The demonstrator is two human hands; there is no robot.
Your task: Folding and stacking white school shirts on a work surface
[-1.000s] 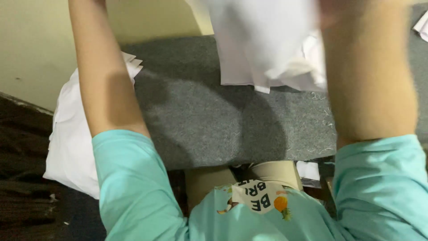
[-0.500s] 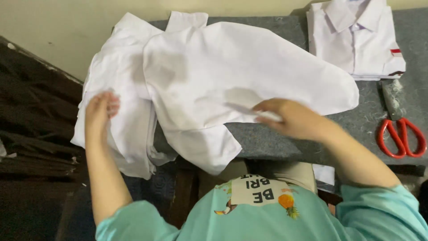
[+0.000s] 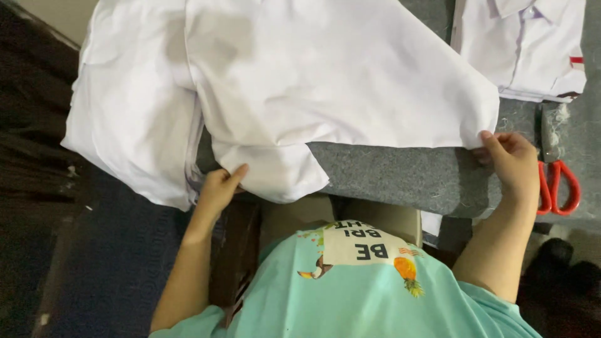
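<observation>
Reader: Where does the white shirt (image 3: 325,81) lie, and what holds it?

Legend: Spread across the grey felt-covered bench (image 3: 400,175), with its near edge close to the person. The left hand (image 3: 219,188) is closed on a lower flap of the cloth at the bench's near edge, thumb on top. The right hand (image 3: 510,159) pinches the shirt's right corner, fingers curled around it.

Reader: Which step does that suggest?

Legend: Judging by the two grips at opposite ends, the shirt is being drawn flat. Creases remain near the left side, where it overlaps another white garment (image 3: 125,125) that hangs off the bench.

Reader: What would further handling call for?

Legend: Probably even tension from both hands. The right corner needs care, as it lies near the red-handled scissors (image 3: 559,188) and the folded white shirt (image 3: 523,44).
</observation>
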